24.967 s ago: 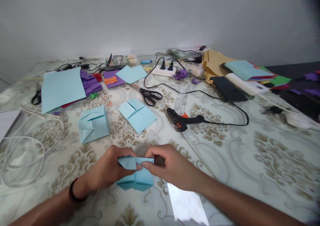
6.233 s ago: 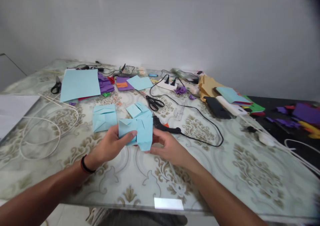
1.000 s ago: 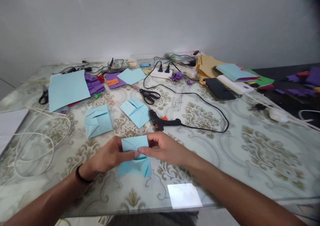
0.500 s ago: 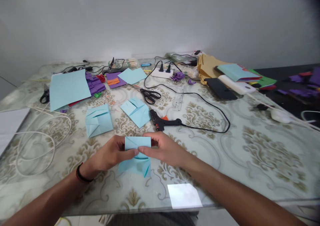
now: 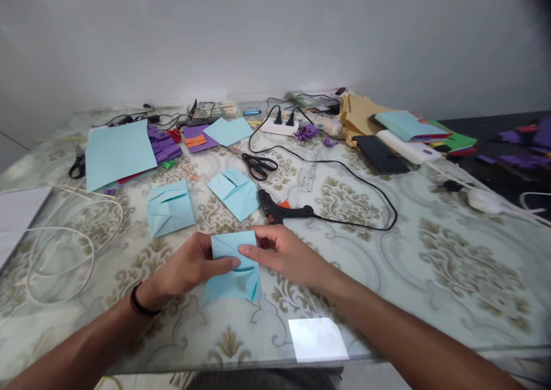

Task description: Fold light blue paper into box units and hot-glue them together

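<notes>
A light blue folded paper [image 5: 235, 289] is held between my two hands near the front of the table, its upper flap raised toward me and creased. My left hand [image 5: 196, 266] grips its left side, thumb on the front and fingers behind. On the right side, my right hand [image 5: 284, 255] pinches the upper part with the thumb in front; its other fingers are partly hidden behind the sheet. Two similar folded blue papers, one at the left [image 5: 171, 208] and one in the middle [image 5: 235, 193], lie just beyond my hands.
Beyond my right hand lies a black glue gun [image 5: 284, 209], its cord running to a white power strip [image 5: 279, 127]. Black scissors [image 5: 259, 165] and a clear ruler [image 5: 309, 174] are nearby. Blue sheets [image 5: 120, 154] lie left, a black phone [image 5: 381, 154] right, a white cable [image 5: 92, 246] at left.
The upper part of the folded paper has tilted up and shows more of its face. My right thumb has shifted slightly up, away from the left thumb.
</notes>
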A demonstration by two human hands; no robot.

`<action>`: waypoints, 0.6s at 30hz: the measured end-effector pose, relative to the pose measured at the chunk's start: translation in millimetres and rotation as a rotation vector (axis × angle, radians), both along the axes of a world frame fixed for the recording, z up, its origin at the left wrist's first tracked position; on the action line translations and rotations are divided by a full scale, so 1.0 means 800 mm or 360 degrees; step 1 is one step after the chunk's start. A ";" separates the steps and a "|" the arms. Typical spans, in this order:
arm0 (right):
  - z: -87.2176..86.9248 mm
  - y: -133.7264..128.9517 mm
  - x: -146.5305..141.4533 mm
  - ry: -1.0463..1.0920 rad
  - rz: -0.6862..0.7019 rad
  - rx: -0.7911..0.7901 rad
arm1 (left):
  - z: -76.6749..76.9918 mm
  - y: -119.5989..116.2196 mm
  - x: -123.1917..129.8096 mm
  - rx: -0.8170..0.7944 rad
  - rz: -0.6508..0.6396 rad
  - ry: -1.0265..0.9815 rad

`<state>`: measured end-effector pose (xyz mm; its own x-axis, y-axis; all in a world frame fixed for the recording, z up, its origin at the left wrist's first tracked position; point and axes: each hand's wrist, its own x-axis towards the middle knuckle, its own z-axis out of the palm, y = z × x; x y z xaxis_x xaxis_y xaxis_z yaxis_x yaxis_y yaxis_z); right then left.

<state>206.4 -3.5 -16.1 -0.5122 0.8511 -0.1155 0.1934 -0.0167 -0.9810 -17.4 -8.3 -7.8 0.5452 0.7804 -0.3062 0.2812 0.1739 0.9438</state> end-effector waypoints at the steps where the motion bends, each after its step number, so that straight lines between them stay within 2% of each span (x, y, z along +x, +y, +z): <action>1: 0.000 0.000 0.000 0.0053 -0.0038 -0.0008 | -0.001 0.000 0.000 0.0010 0.0070 0.0009; 4: 0.000 -0.002 0.000 0.0216 -0.0207 0.0119 | -0.003 0.001 0.000 0.0050 0.0456 0.0011; 7: 0.000 -0.005 -0.001 0.0127 -0.0195 0.0307 | -0.006 0.004 -0.001 0.0091 0.0753 -0.0029; 10: -0.001 -0.007 -0.002 -0.0043 -0.0176 0.0373 | -0.008 0.003 -0.002 0.0034 0.0753 -0.0163; 13: 0.003 -0.003 -0.001 -0.0035 -0.0246 0.0353 | -0.009 0.002 -0.001 -0.0038 0.0673 -0.0235; 18: 0.014 0.006 0.005 -0.0132 -0.0295 0.0261 | 0.001 0.001 0.000 0.0051 0.0566 -0.0217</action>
